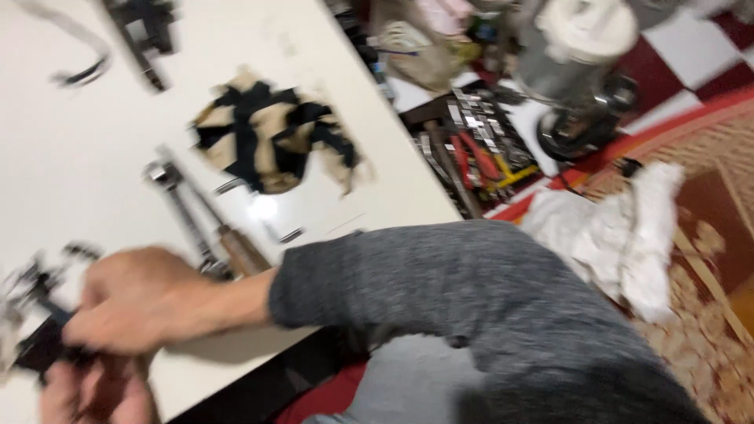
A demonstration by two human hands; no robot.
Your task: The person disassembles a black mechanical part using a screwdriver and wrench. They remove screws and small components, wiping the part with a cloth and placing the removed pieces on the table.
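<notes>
The picture is blurred by motion. My right hand point(137, 298), on a grey-sleeved arm point(440, 290) that reaches across from the right, is closed on a small black part point(39, 349) at the white table's point(71, 157) near left edge. My left hand point(94, 392) is just below it at the bottom left and grips the same black part from underneath. A shiny metal piece point(31, 279) sticks out above the black part; whether it is joined to the part I cannot tell.
On the table lie a metal wrench-like tool point(177, 196), a wooden-handled tool point(239, 251), a tan and black rag point(271, 133), a black bracket point(141, 31) and a strap point(78, 71). On the floor to the right are an open toolbox point(471, 149), a white cloth point(620, 228) and a grey cylinder point(573, 47).
</notes>
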